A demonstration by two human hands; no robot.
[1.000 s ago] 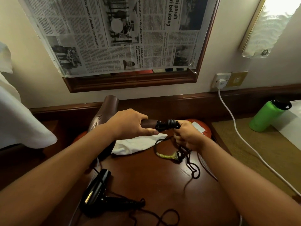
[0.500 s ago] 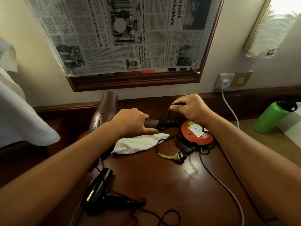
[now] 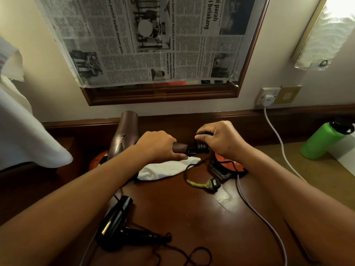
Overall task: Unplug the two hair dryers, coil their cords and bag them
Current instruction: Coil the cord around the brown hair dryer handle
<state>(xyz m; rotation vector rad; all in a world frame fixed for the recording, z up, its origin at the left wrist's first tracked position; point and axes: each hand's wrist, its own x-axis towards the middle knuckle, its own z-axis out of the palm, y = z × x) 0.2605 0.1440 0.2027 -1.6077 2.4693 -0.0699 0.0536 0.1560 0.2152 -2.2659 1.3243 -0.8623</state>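
My left hand [image 3: 159, 145] grips the handle of a brown hair dryer [image 3: 125, 134] held above the table, barrel pointing away. Its black cord [image 3: 197, 148] is wound in several turns around the handle's end. My right hand [image 3: 219, 138] pinches that cord just above the coils. The rest of the cord loops down to its black plug [image 3: 214, 184] lying on the table. A black hair dryer [image 3: 117, 217] lies at the near left, its cord [image 3: 197, 254] trailing loose toward me. A white cloth bag [image 3: 169, 168] lies under my left hand.
An orange extension reel [image 3: 228, 166] sits under my right hand; its white cable [image 3: 276, 135] runs to a wall socket [image 3: 268, 96]. A green bottle [image 3: 324, 141] stands at the right. The wooden table [image 3: 192, 217] meets the wall below a newspaper-covered mirror [image 3: 153, 45]. White cloth [image 3: 23, 131] hangs at left.
My right hand went from low beside the handle up and over it, then came down a little, laying another turn of cord around the handle. My left hand held the dryer still.
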